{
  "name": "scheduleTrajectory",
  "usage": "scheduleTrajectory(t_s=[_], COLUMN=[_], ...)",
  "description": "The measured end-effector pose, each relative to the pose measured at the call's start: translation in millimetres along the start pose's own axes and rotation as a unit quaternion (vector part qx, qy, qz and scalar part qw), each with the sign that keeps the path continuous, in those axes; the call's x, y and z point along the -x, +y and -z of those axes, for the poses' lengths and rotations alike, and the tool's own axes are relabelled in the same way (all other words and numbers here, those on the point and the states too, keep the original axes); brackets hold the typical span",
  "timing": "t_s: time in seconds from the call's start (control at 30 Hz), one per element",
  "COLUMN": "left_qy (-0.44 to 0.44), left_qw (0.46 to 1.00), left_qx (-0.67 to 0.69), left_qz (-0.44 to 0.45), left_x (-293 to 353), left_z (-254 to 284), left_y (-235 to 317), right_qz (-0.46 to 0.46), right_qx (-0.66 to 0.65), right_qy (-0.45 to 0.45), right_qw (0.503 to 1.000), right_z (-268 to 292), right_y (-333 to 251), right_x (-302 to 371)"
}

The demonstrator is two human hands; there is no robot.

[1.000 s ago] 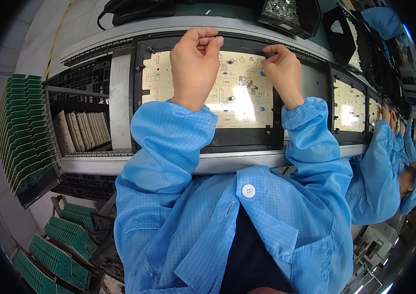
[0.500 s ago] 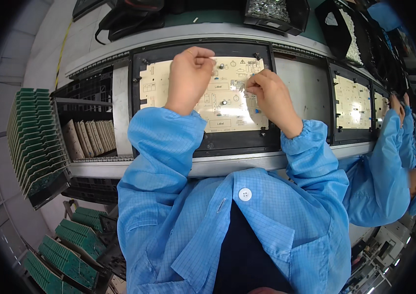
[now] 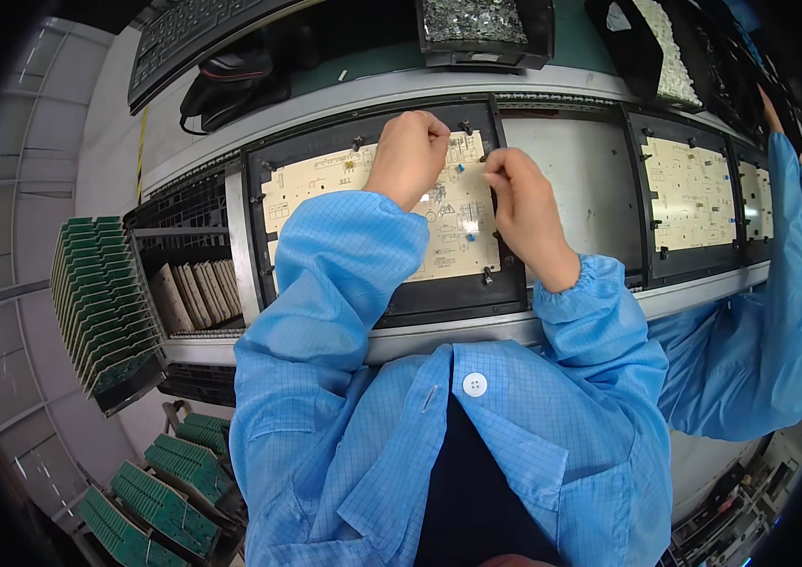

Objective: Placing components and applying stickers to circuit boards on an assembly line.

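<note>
A cream circuit board (image 3: pixel 311 180) lies in a black carrier frame (image 3: pixel 410 307) on the metal conveyor in front of me. Small blue components (image 3: pixel 460 168) and a yellow one (image 3: pixel 349 164) stand on the board. Over its far right part is my left hand (image 3: pixel 410 156), thumb and fingers pinched together close to the surface. At the board's right edge hovers my right hand (image 3: pixel 528 208), its thumb and forefinger also closed in a pinch. Whatever either pinch holds is too small or hidden to make out. My left hand and sleeve cover the board's middle.
Black bins of shiny small parts (image 3: pixel 472 24) and white parts (image 3: pixel 667 57) stand beyond the conveyor, with a keyboard (image 3: pixel 193 42) far left. More framed boards (image 3: pixel 694 194) sit to the right, beside a person's blue sleeve (image 3: pixel 788 255). Racked green boards (image 3: pixel 103 293) stand left.
The view has shifted slightly. Across the board, my left hand has moved right, to its far right part. My right hand has drawn back from above the board to its right edge.
</note>
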State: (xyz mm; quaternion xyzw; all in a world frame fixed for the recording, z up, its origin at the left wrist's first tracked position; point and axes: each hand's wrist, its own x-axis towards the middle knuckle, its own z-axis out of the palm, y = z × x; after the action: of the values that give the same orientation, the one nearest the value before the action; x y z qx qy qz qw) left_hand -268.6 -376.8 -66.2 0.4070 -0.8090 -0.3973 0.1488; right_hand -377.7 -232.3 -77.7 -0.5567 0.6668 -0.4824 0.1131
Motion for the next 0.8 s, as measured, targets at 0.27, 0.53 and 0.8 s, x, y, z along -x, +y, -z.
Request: scheduleTrajectory(t_s=[0.27,0.53,0.8], left_qy=[-0.024,-0.018,0.036], left_qw=[1.0,0.994,0.992], left_qx=[-0.019,-0.108,-0.085], left_qz=[0.005,-0.018,-0.082], left_x=[-1,-5,33], left_z=[1,-8,16], left_y=[7,15,9], right_qz=[-0.043,-0.098,-0.199], right_qx=[-0.011,-0.066,-0.166], right_qy=[0.068,0.079,0.052], right_qw=[0.997,0.99,0.965], right_z=[11,8,10], right_y=[0,9,26], right_x=[-3,-5,-11])
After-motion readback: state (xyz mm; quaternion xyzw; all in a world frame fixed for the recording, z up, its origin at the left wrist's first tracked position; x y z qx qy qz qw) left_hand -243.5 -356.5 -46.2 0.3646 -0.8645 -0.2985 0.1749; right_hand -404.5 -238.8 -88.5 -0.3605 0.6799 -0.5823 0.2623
